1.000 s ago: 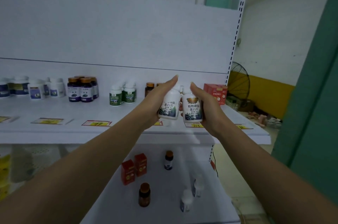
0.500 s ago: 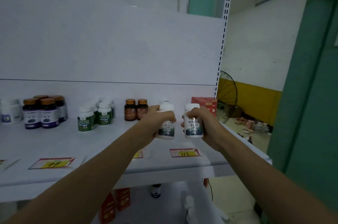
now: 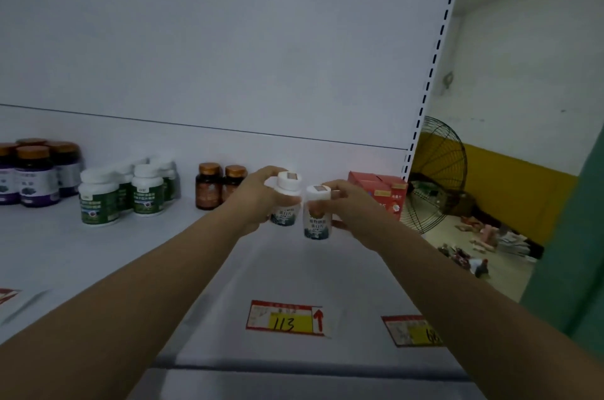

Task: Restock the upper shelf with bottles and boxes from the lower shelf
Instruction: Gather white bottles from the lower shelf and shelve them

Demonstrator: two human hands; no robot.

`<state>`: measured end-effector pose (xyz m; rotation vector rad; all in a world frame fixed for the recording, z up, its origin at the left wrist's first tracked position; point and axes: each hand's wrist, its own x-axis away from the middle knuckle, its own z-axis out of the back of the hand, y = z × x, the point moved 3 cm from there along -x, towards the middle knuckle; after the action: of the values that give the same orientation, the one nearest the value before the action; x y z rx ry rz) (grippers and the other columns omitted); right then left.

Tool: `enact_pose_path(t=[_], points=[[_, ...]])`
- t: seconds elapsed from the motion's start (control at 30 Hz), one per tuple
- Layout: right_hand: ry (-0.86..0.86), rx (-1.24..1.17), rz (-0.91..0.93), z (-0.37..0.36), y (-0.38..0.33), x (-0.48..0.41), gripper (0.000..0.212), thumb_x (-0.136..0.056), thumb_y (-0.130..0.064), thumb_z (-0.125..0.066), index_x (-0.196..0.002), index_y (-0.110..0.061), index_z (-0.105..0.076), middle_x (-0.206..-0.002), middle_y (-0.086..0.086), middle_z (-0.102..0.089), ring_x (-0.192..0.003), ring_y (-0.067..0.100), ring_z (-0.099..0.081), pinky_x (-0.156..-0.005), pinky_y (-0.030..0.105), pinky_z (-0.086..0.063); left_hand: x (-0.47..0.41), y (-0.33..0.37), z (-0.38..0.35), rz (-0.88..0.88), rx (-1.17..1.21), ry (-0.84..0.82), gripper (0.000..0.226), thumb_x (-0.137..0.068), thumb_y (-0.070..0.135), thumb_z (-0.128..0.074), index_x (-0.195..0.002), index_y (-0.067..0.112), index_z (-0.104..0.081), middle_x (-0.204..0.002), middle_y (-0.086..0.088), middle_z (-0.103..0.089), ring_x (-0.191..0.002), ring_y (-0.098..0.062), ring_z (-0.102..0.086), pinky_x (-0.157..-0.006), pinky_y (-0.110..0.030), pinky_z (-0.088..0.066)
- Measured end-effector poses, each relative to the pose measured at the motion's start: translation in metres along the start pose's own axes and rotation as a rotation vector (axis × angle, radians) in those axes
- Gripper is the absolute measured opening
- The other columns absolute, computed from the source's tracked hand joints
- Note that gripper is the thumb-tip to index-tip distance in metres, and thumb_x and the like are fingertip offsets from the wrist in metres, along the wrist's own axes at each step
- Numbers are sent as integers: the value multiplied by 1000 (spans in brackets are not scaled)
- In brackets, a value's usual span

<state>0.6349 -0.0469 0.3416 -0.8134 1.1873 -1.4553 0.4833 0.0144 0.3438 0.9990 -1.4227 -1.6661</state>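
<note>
Head view: L hand [image 3: 250,203] fingers grip L bottle [image 3: 285,203], R hand [image 3: 354,208] fingers grip R bottle [image 3: 317,219], both upright at upper shelf [image 3: 147,255] btwn brown bottles [image 3: 209,187] & red boxes [image 3: 387,192].

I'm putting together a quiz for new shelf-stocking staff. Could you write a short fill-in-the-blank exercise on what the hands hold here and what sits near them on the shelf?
1. The left hand grips a bottle and the right hand grips a second bottle; both caps are ____.
2. The price tag between the two forearms reads ____.
3. The boxes just beyond the right hand are ____.

Missing words: white; 113; red.
</note>
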Motion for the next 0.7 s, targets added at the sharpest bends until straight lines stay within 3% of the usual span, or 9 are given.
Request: enact_pose_path(t=[0.17,0.27,0.33,0.43,0.57,0.7], points=[[10,53,-71,1,17,-30,37,-79,1,-64,-113,-13,-59,-113,10,-63,-102,24,-58,-77,37,-52,-24,-9,-6,39,-88,72,40,-76,2,-72,-104,25,-54,-103,-4,-55,-93,-24,-51,-57,-26,-45],[23,44,-74,-1,21,-43,35,-80,-1,-64,-112,-14,-58,-114,12,-62,-100,25,-58,-74,37,-54,-36,-16,-8,45,-144,84,44,-77,3,-72,-115,15,-54,-108,-7,-57,-98,-26,-53,-70,-33,-49],[44,65,-60,-3,22,-51,31,-82,-3,-63,-109,-15,-57,-115,13,-61,-104,28,-59,-82,47,-55,-42,-22,-6,44,-153,89,46,-78,1,-70,-119,10,-52,-113,-11,-57,-102,-28,-53,-77,-35,-47],[86,110,-44,-8,23,-59,24,-83,-7,-63,-103,-19,-56,-114,14,-62,-105,30,-60,-88,55,-52,-49,-30,0,34,-154,99,48,-77,-3,-68,-120,8,-51,-110,-13,-57,-95,-25,-54,-70,-30,-48],[151,174,-14,-12,22,-70,19,-82,-9,-63,-96,-20,-57,-111,16,-63,-104,34,-61,-87,57,-52,-57,-37,7,76,-342,58,62,-72,-6,-71,-126,7,-44,-120,-18,-54,-107,-31,-54,-87,-44,-52],[175,333,40,-17,23,-76,30,-82,-7,-63,-111,-9,-57,-110,18,-64,-104,34,-60,-91,50,-50,-64,-41,8,94,-463,19,61,-72,-2,-73,-125,7,-45,-126,-14,-54,-110,-29,-53,-89,-37,-49]])
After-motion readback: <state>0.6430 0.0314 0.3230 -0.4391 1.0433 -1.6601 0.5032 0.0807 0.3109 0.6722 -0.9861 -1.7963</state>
